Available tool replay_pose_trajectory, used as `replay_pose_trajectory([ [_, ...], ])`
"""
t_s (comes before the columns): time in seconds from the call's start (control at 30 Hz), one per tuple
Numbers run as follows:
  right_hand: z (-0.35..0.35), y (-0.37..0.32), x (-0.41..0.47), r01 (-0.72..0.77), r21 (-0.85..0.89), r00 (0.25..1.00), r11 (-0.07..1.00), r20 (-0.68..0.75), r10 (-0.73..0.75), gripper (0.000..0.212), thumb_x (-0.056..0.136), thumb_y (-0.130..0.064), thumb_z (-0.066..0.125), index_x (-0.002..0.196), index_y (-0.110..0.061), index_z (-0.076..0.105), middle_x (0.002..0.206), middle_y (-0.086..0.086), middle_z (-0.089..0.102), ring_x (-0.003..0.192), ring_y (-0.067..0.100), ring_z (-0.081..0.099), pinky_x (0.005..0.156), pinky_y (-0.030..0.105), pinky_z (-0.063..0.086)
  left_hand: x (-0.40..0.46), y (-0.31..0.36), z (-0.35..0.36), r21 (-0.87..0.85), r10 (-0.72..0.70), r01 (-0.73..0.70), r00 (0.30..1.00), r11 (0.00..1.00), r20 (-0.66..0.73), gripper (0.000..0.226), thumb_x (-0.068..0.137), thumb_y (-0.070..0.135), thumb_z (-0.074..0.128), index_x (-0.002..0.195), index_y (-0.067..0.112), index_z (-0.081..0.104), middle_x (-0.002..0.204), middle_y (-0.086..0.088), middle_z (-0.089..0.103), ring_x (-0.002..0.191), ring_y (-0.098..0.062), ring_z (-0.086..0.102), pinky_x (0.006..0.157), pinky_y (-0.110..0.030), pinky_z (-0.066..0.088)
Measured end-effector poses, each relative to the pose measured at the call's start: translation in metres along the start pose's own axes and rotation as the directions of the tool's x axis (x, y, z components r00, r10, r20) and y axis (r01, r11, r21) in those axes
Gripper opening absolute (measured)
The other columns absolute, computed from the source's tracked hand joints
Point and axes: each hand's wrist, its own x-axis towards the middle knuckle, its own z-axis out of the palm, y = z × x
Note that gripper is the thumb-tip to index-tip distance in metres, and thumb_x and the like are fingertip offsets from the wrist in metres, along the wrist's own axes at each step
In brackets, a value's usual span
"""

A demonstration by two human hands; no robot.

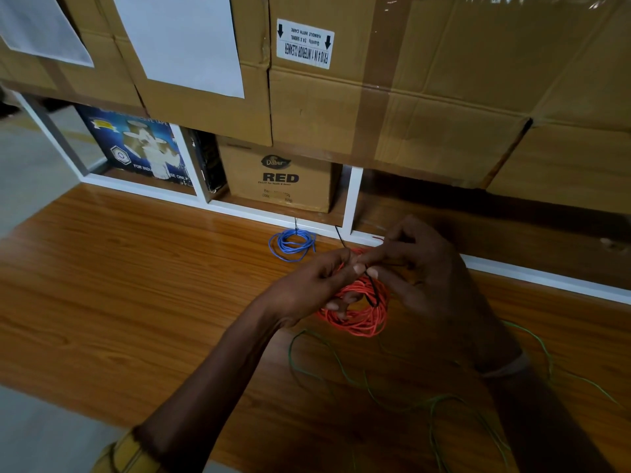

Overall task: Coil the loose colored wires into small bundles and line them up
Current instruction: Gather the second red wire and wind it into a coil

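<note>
A coiled red-orange wire bundle (362,319) hangs just above the wooden surface between my hands. My left hand (316,288) grips its left side, fingers through the loop. My right hand (420,268) pinches a thin black tie (373,290) that crosses the top of the coil. A blue wire bundle (292,244), bound with a black tie, lies at the back by the white shelf frame. Loose green wire (426,401) sprawls uncoiled over the surface near me, partly under my right forearm.
The wooden surface (136,285) ends at a white shelf frame (355,199). A Dabur RED carton (283,179) and a blue printed box (136,148) sit in the shelf. Large cardboard boxes (409,80) overhang above. Grey floor lies to the left.
</note>
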Motion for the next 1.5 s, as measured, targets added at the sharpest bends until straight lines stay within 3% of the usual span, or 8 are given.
replay_pose_trajectory([
  [0.17, 0.000, -0.001, 0.001, 0.005, -0.035, 1.000, 0.999, -0.026, -0.006, 0.010, 0.082, -0.026, 0.078, 0.090, -0.020, 0.079, 0.088, -0.002, 0.055, 0.084, 0.015, 0.054, 0.067, 0.035, 0.045, 0.001, -0.001, -0.001, -0.013, -0.019, 0.019, 1.000, 1.000, 0.000, 0.024, 0.112, 0.023, 0.049, 0.118, 0.001, 0.058, 0.067, 0.004, 0.054, 0.059, -0.003, 0.053, 0.059, -0.021, 0.053],
  [0.33, 0.003, 0.005, -0.001, -0.001, -0.077, 0.997, 0.997, -0.078, -0.005, 0.010, 0.078, -0.022, 0.078, 0.082, -0.013, 0.075, 0.086, 0.000, 0.062, 0.087, 0.009, 0.052, 0.073, 0.026, 0.042, 0.001, -0.001, -0.002, -0.027, 0.004, -0.004, 1.000, 1.000, 0.000, 0.022, 0.112, 0.022, 0.051, 0.124, 0.004, 0.053, 0.066, 0.006, 0.057, 0.063, -0.006, 0.055, 0.060, -0.024, 0.054],
  [0.63, 0.012, 0.005, -0.010, -0.176, 0.112, 0.959, 0.978, -0.205, 0.196, 0.009, 0.086, -0.020, 0.070, 0.085, -0.011, 0.070, 0.086, -0.002, 0.060, 0.080, 0.008, 0.057, 0.068, 0.014, 0.041, -0.004, -0.009, -0.007, -0.014, 0.012, -0.011, 1.000, 1.000, 0.017, 0.010, 0.111, 0.020, 0.053, 0.110, 0.010, 0.054, 0.072, -0.003, 0.054, 0.063, -0.021, 0.047, 0.059, -0.030, 0.052],
  [0.77, 0.032, 0.008, -0.013, -0.244, 0.098, 0.900, 0.965, -0.349, 0.263, 0.007, 0.092, -0.010, 0.068, 0.087, -0.005, 0.066, 0.089, 0.004, 0.058, 0.082, 0.017, 0.056, 0.070, 0.027, 0.044, -0.004, -0.008, -0.007, -0.058, -0.014, 0.015, 1.000, 0.998, 0.009, 0.016, 0.112, 0.021, 0.049, 0.116, 0.005, 0.050, 0.070, -0.003, 0.053, 0.065, -0.025, 0.043, 0.058, -0.030, 0.051],
  [0.97, 0.045, 0.004, -0.009, -0.242, 0.086, 0.897, 0.966, -0.359, 0.257, 0.005, 0.097, -0.001, 0.063, 0.095, -0.006, 0.062, 0.094, 0.005, 0.061, 0.090, 0.021, 0.058, 0.076, 0.034, 0.046, 0.003, -0.012, -0.005, -0.041, 0.012, -0.013, 0.999, 0.999, -0.037, 0.031, 0.113, 0.030, 0.047, 0.119, -0.001, 0.043, 0.077, -0.015, 0.047, 0.064, -0.025, 0.044, 0.056, -0.029, 0.047],
  [1.17, 0.055, 0.005, -0.011, -0.359, 0.239, 0.828, 0.903, -0.365, 0.425, 0.004, 0.102, -0.012, 0.058, 0.100, -0.011, 0.061, 0.091, 0.000, 0.064, 0.087, 0.015, 0.062, 0.074, 0.040, 0.051, 0.009, -0.025, -0.004, 0.069, 0.049, -0.042, 0.994, 0.997, -0.096, 0.020, 0.109, 0.027, 0.057, 0.111, 0.008, 0.052, 0.075, 0.009, 0.055, 0.053, -0.015, 0.053, 0.055, -0.031, 0.052],
  [1.37, 0.062, 0.010, -0.006, -0.444, 0.351, 0.757, 0.825, -0.346, 0.554, 0.005, 0.104, -0.017, 0.056, 0.102, -0.016, 0.060, 0.093, 0.001, 0.066, 0.087, 0.020, 0.065, 0.075, 0.040, 0.054, 0.012, -0.037, -0.003, 0.126, 0.091, -0.074, 0.986, 0.989, -0.139, 0.028, 0.107, 0.034, 0.060, 0.102, 0.008, 0.052, 0.085, -0.018, 0.056, 0.055, -0.019, 0.059, 0.057, -0.037, 0.054],
  [1.5, 0.064, 0.010, -0.004, -0.449, 0.375, 0.761, 0.811, -0.316, 0.567, 0.005, 0.104, -0.016, 0.056, 0.101, -0.018, 0.059, 0.092, -0.001, 0.066, 0.082, 0.016, 0.065, 0.070, 0.023, 0.051, 0.014, -0.043, -0.005, 0.138, 0.114, -0.090, 0.978, 0.986, -0.175, 0.021, 0.107, 0.031, 0.061, 0.107, 0.012, 0.054, 0.093, -0.020, 0.062, 0.053, -0.022, 0.059, 0.054, -0.034, 0.051],
])
